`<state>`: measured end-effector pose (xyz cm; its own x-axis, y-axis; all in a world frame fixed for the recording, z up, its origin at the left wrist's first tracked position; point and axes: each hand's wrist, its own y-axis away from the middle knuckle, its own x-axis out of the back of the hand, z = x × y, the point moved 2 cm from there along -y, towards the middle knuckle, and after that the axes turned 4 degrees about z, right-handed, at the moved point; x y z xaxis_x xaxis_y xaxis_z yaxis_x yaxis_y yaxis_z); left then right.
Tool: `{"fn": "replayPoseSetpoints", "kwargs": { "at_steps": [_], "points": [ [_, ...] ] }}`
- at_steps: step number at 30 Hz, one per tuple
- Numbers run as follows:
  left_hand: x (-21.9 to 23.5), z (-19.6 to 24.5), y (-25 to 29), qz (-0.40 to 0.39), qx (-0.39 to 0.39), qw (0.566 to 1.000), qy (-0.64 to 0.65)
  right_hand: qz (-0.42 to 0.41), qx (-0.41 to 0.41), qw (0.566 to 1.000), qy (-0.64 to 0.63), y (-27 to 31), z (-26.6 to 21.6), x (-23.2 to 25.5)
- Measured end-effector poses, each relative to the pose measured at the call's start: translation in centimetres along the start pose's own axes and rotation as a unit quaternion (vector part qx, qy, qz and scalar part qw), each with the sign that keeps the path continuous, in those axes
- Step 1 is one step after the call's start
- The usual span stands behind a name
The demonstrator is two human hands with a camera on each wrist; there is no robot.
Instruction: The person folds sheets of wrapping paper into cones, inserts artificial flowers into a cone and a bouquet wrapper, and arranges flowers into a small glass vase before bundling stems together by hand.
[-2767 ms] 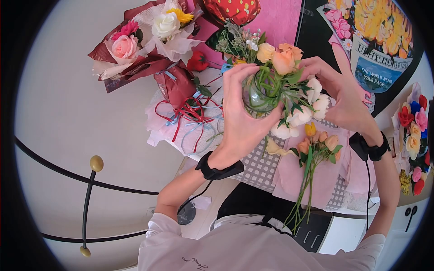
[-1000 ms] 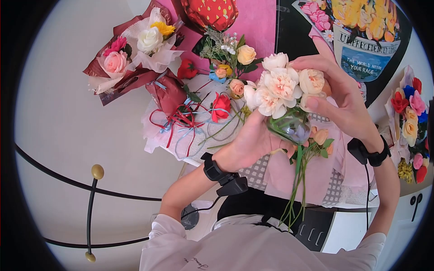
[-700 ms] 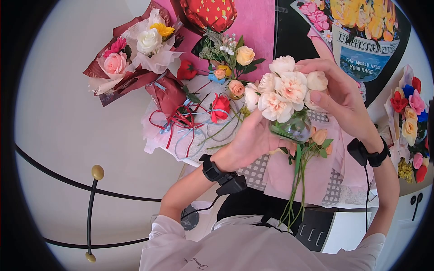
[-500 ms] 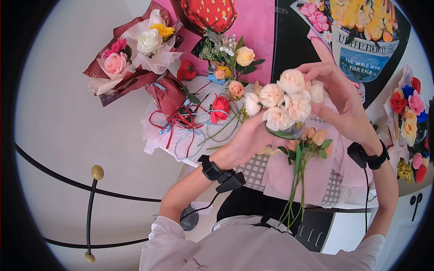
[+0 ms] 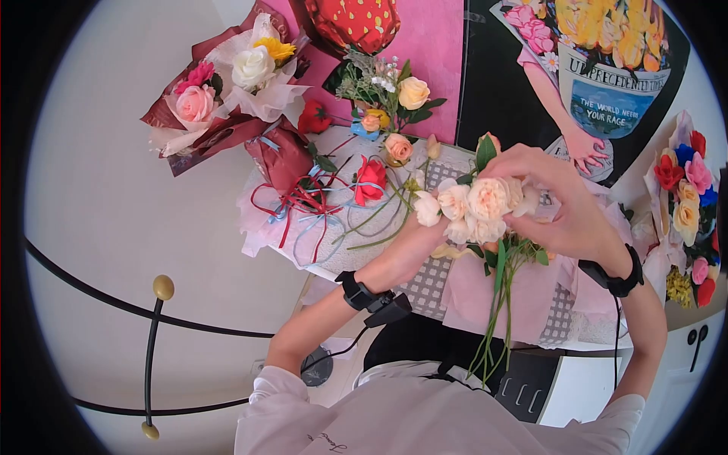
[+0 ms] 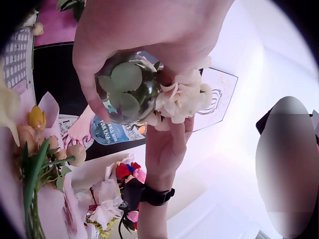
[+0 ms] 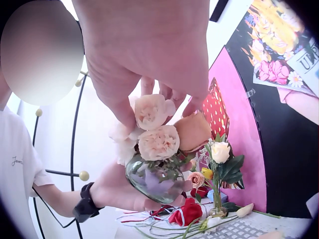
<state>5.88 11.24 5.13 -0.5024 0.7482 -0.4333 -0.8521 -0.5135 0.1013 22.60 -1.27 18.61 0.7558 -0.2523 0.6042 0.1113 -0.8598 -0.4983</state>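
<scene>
My left hand [image 5: 413, 246] holds a round glass vase [image 7: 149, 184] from below and the side; in the left wrist view its fingers curve around the glass [image 6: 127, 92]. Pale pink peony-like flowers [image 5: 487, 199] fill the vase mouth, their heads facing up toward the head camera. Over them, my right hand [image 5: 557, 201] has its thumb and fingers curled around the blooms. An orange rose [image 7: 193, 132] sits beside the pale blooms in the right wrist view. Most of the vase is hidden under the flowers in the head view.
Long-stemmed peach roses [image 5: 512, 277] lie on pink paper [image 5: 470, 292] at the table's front. Leftward are a red rose [image 5: 370, 180], tangled ribbons [image 5: 307, 201] and a wrapped bouquet [image 5: 280, 159]. A small flower arrangement [image 5: 413, 93] stands behind; another colourful bouquet [image 5: 686, 216] is at right.
The vase has come down and turned from tilted sideways to blooms facing up. My right hand has shifted down with the flowers, and my left hand has moved under the vase.
</scene>
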Motion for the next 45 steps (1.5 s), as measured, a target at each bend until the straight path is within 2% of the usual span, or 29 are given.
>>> {"fn": "replayPoseSetpoints", "kwargs": {
  "at_steps": [1,3,6,8,10,11,14,17,18,19,20,22,23,25,26,28,30,32,36,38,39,41,44,45],
  "points": [
    [-0.3,0.4,0.4,0.000,-0.001,1.000,0.001,-0.005,0.026,0.999,0.044,0.0,-0.2,-0.1],
    [-1.1,1.6,1.3,-0.031,-0.100,0.994,-0.015,-0.011,0.052,0.995,0.087,0.3,-0.5,-0.4],
    [-0.6,1.4,1.2,-0.022,-0.126,0.991,-0.048,-0.014,0.072,0.989,0.126,0.7,-1.0,-0.7],
    [-0.9,2.1,1.9,-0.013,-0.115,0.990,-0.075,-0.060,0.097,0.975,0.193,0.9,-1.3,-0.9],
    [-0.7,1.9,1.7,-0.041,-0.209,0.969,-0.129,-0.065,0.123,0.964,0.225,1.3,-1.3,-1.2],
    [-0.5,1.9,1.7,-0.040,-0.209,0.969,-0.129,-0.067,0.148,0.952,0.259,1.5,-1.4,-1.3],
    [-0.2,2.2,1.7,-0.050,-0.247,0.949,-0.189,-0.062,0.150,0.947,0.278,1.8,-1.9,-1.4],
    [-0.3,2.3,1.8,-0.072,-0.216,0.965,-0.130,-0.053,0.134,0.957,0.253,1.7,-2.1,-1.4],
    [-0.6,2.5,2.1,-0.080,-0.180,0.976,-0.094,-0.052,0.134,0.957,0.253,1.6,-2.2,-1.4],
    [-0.7,2.5,2.3,-0.088,-0.145,0.984,-0.057,-0.051,0.113,0.965,0.229,1.4,-2.2,-1.2],
    [-0.6,2.5,2.5,-0.089,-0.144,0.984,-0.057,-0.049,0.092,0.973,0.205,1.2,-2.1,-1.1],
    [-0.2,2.1,2.9,-0.101,-0.055,0.993,-0.034,-0.037,0.071,0.978,0.193,0.9,-2.0,-1.2],
    [0.1,1.8,3.0,-0.102,-0.055,0.993,-0.034,-0.027,0.051,0.982,0.180,0.7,-1.9,-1.2],
    [0.8,0.5,3.1,-0.068,0.020,0.997,-0.031,-0.017,0.024,0.980,0.198,0.4,-1.7,-1.4],
    [0.7,0.2,3.0,-0.068,0.020,0.997,-0.031,-0.007,-0.001,0.976,0.216,0.2,-1.6,-1.4],
    [0.1,-0.2,2.4,-0.034,-0.034,0.995,-0.088,-0.008,-0.014,0.977,0.212,-0.5,-1.4,-1.6],
    [0.0,-0.3,2.1,-0.035,-0.024,0.995,-0.091,-0.010,-0.028,0.978,0.208,-1.1,-1.2,-2.0],
    [-0.3,-0.3,1.9,-0.036,-0.015,0.995,-0.093,0.006,-0.097,0.986,0.135,-1.5,-0.5,-2.4],
    [-0.4,-0.3,1.8,-0.027,-0.036,0.998,-0.053,0.017,-0.042,0.984,0.174,-1.6,0.1,-3.1],
    [-0.2,-0.6,1.9,-0.031,-0.042,0.998,-0.033,0.040,0.026,0.964,0.260,-1.3,-0.5,-3.5],
    [0.1,-1.1,1.9,-0.009,-0.020,0.999,-0.029,0.040,0.026,0.965,0.259,-1.2,-1.0,-3.7],
    [0.1,-1.0,2.2,0.014,0.002,1.000,-0.024,-0.002,-0.028,0.962,0.273,-1.1,-2.1,-3.9],
    [0.3,-1.1,2.7,0.018,0.042,0.996,-0.083,-0.011,-0.010,0.970,0.241,-0.3,-2.2,-4.0],
    [1.0,-2.1,2.3,-0.005,0.041,0.999,-0.017,-0.012,-0.010,0.971,0.240,0.0,-2.4,-3.9]
  ]
}}
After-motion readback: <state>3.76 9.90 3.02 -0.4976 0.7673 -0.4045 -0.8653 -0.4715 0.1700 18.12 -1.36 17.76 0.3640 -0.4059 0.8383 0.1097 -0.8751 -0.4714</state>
